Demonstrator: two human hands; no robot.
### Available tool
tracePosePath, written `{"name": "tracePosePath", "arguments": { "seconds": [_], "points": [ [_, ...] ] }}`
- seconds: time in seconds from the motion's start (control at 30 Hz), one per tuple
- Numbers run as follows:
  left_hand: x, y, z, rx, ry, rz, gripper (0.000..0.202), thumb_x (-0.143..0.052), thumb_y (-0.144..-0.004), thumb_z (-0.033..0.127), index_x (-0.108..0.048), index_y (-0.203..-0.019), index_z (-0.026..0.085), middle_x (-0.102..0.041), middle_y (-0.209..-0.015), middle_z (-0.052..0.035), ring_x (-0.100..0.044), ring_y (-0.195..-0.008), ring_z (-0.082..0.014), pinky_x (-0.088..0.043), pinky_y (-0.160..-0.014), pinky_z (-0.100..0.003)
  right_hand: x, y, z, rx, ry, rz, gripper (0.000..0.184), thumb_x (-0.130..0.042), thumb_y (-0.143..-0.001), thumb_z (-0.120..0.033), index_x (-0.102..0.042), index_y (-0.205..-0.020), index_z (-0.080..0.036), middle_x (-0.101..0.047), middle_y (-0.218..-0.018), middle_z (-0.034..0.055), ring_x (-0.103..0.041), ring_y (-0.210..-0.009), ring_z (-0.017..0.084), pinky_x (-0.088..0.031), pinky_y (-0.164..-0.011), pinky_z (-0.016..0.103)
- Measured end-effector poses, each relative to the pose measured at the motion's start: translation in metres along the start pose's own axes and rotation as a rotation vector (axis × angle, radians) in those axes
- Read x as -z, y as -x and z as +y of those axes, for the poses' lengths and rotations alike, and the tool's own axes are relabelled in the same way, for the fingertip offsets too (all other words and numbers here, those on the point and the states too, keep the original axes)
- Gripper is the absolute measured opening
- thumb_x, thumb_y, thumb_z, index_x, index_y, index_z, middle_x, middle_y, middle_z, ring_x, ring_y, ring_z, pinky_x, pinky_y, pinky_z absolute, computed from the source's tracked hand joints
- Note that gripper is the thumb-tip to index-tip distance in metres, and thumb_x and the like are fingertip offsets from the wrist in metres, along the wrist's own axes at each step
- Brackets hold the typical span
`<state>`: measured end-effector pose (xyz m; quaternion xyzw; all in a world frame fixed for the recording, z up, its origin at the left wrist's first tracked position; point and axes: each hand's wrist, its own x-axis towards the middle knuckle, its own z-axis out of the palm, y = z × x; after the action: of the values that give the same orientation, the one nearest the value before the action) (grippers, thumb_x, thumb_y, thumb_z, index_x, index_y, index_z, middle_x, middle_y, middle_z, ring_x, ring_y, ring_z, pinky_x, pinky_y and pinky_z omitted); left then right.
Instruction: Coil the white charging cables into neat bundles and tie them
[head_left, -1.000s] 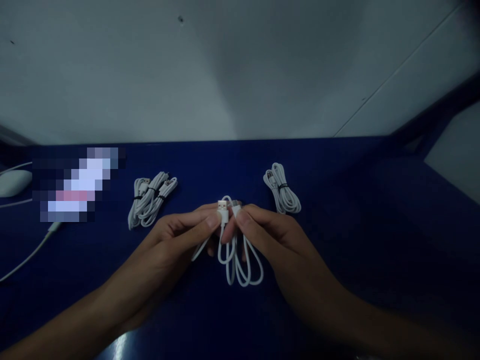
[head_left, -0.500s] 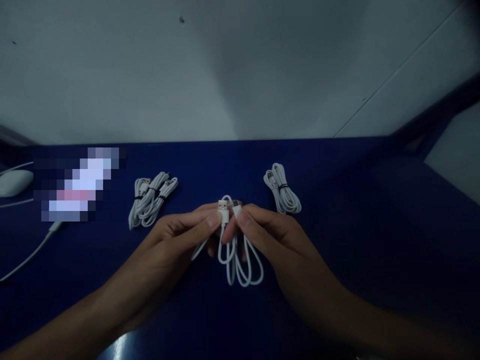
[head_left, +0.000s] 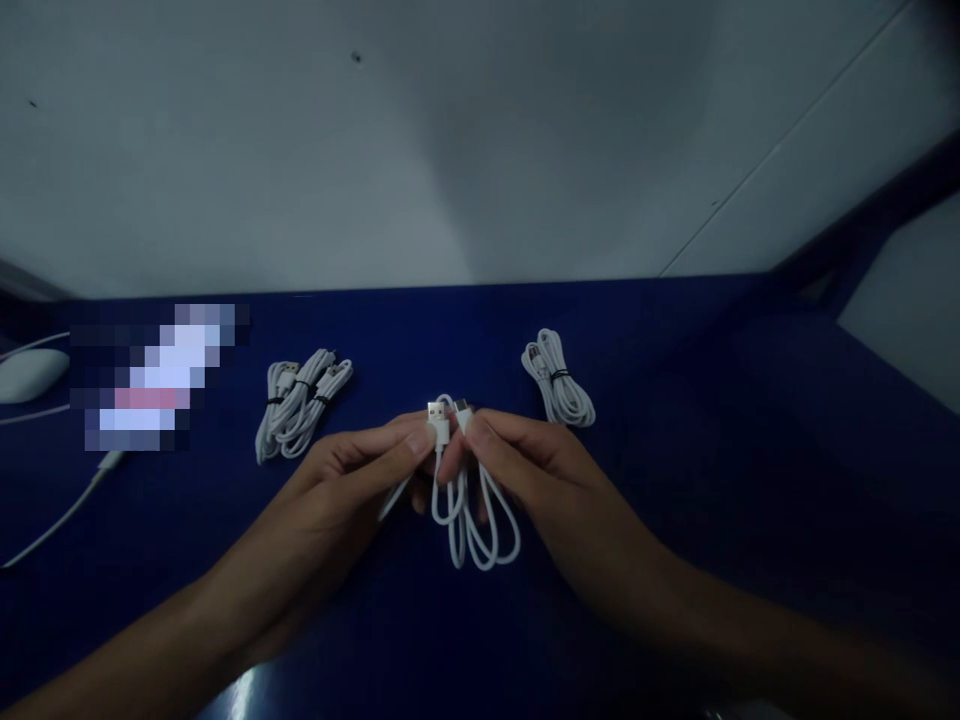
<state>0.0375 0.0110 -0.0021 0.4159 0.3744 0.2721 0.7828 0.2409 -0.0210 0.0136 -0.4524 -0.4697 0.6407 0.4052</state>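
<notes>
Between my two hands, over the blue tabletop, is a white USB cable point(head_left: 487, 545) whose loops hang below my fingers. My left hand point(head_left: 367, 465) pinches the white plug with the metal USB-A end point(head_left: 436, 412) between thumb and fingers. Beside it, my right hand point(head_left: 529, 455) grips the cable's other plug point(head_left: 463, 410), its metal end pointing up and partly hidden by the thumb. The two plugs stand close together, slightly apart. Fingers behind the cable are partly covered.
Several coiled white cables point(head_left: 304, 400) bound with black ties lie left of my hands. Another tied coil point(head_left: 561, 380) is at the right. A blurred-out bright device point(head_left: 169, 380) with a cord and a white rounded object point(head_left: 34, 375) sit far left. A pale wall point(head_left: 300, 180) rises behind.
The view has shifted slightly, so my hands and the cable appear a little further left. Both hands keep the same grip on the plugs.
</notes>
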Motion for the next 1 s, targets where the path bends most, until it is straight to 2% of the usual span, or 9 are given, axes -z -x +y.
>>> {"name": "tracePosePath", "arguments": {
  "seconds": [0.3, 0.5, 0.7, 0.83, 1.0],
  "points": [
    [0.0018, -0.0009, -0.0006, -0.018, 0.0, 0.02, 0.033, -0.059, -0.113, 0.037, -0.077, -0.091, 0.021, -0.068, -0.104, -0.006, -0.058, -0.108, -0.0228, -0.049, -0.105, -0.036, -0.0023, -0.0001, -0.002, 0.094, 0.014, 0.004, 0.041, -0.045, -0.119, -0.034, -0.062, -0.084, -0.023, -0.068, -0.099, 0.0018, -0.067, -0.105, 0.018, -0.051, -0.101, 0.035],
    [0.0004, -0.0007, 0.0005, -0.034, -0.01, 0.034, 0.03, -0.061, -0.112, 0.037, -0.08, -0.095, 0.022, -0.068, -0.103, -0.0057, -0.059, -0.107, -0.0228, -0.049, -0.107, -0.037, -0.0008, 0.0005, 0.0021, 0.12, 0.066, 0.013, 0.039, -0.045, -0.119, -0.037, -0.063, -0.087, -0.023, -0.064, -0.097, 0.0027, -0.063, -0.101, 0.02, -0.049, -0.097, 0.038],
    [-0.0023, -0.001, 0.0016, -0.042, -0.01, 0.039, 0.026, -0.063, -0.112, 0.038, -0.083, -0.103, 0.025, -0.073, -0.112, -0.007, -0.06, -0.109, -0.0246, -0.047, -0.111, -0.04, -0.0015, -0.0016, 0.0031, 0.11, 0.048, 0.011, 0.04, -0.046, -0.119, -0.039, -0.063, -0.086, -0.023, -0.064, -0.1, 0.0034, -0.062, -0.104, 0.021, -0.048, -0.1, 0.041],
    [-0.0028, -0.002, 0.0015, -0.041, -0.01, 0.038, 0.028, -0.063, -0.112, 0.036, -0.082, -0.095, 0.024, -0.069, -0.106, -0.0051, -0.058, -0.108, -0.0226, -0.047, -0.11, -0.037, -0.0017, -0.0013, 0.0022, 0.121, 0.046, 0.02, 0.04, -0.046, -0.118, -0.039, -0.063, -0.085, -0.024, -0.064, -0.098, 0.0027, -0.062, -0.102, 0.02, -0.049, -0.099, 0.04],
    [-0.0014, -0.001, -0.0002, -0.042, -0.023, 0.034, 0.031, -0.063, -0.112, 0.038, -0.078, -0.091, 0.021, -0.064, -0.099, -0.0046, -0.056, -0.105, -0.0219, -0.048, -0.102, -0.034, -0.0014, -0.0008, 0.0012, 0.133, 0.026, 0.004, 0.039, -0.046, -0.118, -0.034, -0.065, -0.086, -0.023, -0.066, -0.096, 0.0028, -0.064, -0.101, 0.02, -0.049, -0.1, 0.039]
  ]
}}
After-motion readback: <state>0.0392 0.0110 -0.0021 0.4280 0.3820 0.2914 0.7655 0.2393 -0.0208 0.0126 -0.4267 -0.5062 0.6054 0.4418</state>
